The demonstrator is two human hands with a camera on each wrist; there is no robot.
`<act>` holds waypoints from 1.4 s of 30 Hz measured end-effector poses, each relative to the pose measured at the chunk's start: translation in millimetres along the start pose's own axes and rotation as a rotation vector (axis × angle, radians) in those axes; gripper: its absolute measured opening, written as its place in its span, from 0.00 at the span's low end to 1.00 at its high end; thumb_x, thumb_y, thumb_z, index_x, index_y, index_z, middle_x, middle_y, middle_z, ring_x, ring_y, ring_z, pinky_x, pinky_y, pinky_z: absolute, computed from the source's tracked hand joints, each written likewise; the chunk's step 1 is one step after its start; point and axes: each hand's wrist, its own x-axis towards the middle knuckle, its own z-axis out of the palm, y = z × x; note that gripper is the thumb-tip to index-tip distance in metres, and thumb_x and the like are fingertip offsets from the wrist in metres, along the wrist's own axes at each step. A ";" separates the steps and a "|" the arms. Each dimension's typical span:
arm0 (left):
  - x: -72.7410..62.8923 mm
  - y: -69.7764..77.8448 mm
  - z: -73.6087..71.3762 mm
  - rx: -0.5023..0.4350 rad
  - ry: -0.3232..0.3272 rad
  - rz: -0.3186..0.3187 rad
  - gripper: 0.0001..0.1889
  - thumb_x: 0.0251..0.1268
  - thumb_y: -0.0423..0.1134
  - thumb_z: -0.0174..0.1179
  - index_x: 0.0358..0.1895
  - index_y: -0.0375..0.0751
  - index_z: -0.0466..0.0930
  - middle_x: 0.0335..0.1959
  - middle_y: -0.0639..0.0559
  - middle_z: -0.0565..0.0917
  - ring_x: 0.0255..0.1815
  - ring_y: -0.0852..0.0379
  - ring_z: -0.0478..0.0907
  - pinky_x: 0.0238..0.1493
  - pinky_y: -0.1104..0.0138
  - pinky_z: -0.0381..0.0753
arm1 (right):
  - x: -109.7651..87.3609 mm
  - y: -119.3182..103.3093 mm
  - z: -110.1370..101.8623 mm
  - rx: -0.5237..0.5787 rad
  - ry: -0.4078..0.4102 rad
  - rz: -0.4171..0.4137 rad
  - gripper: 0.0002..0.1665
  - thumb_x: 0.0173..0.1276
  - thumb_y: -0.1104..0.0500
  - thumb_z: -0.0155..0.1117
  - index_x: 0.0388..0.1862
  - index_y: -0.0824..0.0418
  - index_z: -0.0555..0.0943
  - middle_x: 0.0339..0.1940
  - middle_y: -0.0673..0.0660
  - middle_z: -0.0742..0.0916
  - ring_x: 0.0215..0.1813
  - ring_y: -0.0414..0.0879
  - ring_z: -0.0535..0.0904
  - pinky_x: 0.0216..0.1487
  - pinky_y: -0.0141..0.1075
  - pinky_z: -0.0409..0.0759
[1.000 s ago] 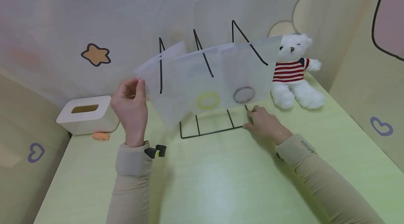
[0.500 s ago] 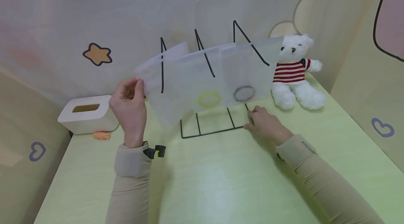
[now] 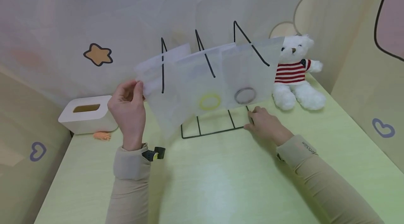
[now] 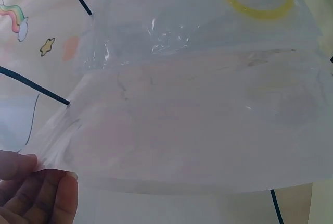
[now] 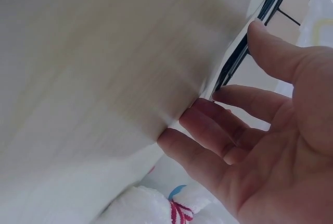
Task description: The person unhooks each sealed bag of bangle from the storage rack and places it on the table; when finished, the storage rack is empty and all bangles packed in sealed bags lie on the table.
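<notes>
Three translucent plastic bags hang side by side on the prongs of a black wire rack (image 3: 217, 131). My left hand (image 3: 127, 111) pinches the outer edge of the left bag (image 3: 172, 101) between thumb and fingers and draws it out sideways; a prong tip shows at this bag's edge in the left wrist view. Through the middle bag (image 3: 194, 76) a yellow ring (image 3: 201, 105) shows, and a grey ring (image 3: 235, 98) through the right bag (image 3: 249, 62). Low at the rack's front right corner, my right hand (image 3: 266, 125) grips the wire base, thumb and index finger against the wire (image 5: 237, 60).
A white teddy bear (image 3: 293, 92) in a striped shirt sits just right of the bags. On the left stand a white tissue box (image 3: 89, 122) and a small orange object (image 3: 102, 136). The pale table (image 3: 214, 182) ends at a patterned cloth wall (image 3: 135, 13).
My left hand has shifted slightly left and down, and the left bag's edge has followed it. The right hand stays on the rack's corner.
</notes>
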 end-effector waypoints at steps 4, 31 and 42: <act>-1.1 1.6 -2.5 -0.002 -0.006 -0.008 0.10 0.64 0.35 0.64 0.43 0.30 0.84 0.35 0.44 0.86 0.26 0.58 0.79 0.31 0.72 0.79 | 1.3 0.3 1.3 -0.002 0.004 -0.008 0.31 0.72 0.50 0.60 0.64 0.71 0.72 0.61 0.69 0.73 0.62 0.63 0.67 0.52 0.60 0.75; -6.4 11.2 -9.5 0.008 -0.025 -0.001 0.06 0.66 0.32 0.61 0.41 0.31 0.80 0.29 0.42 0.83 0.22 0.57 0.72 0.27 0.71 0.72 | 1.8 -0.4 0.0 -0.021 0.017 -0.017 0.29 0.72 0.50 0.60 0.61 0.71 0.73 0.58 0.68 0.73 0.60 0.63 0.69 0.48 0.59 0.77; -10.7 13.9 -13.8 0.026 -0.030 -0.004 0.08 0.66 0.30 0.60 0.41 0.25 0.77 0.26 0.44 0.80 0.22 0.59 0.69 0.25 0.71 0.66 | 0.9 1.2 2.2 -0.017 0.007 -0.013 0.32 0.72 0.50 0.59 0.65 0.72 0.71 0.60 0.69 0.73 0.60 0.64 0.68 0.50 0.60 0.75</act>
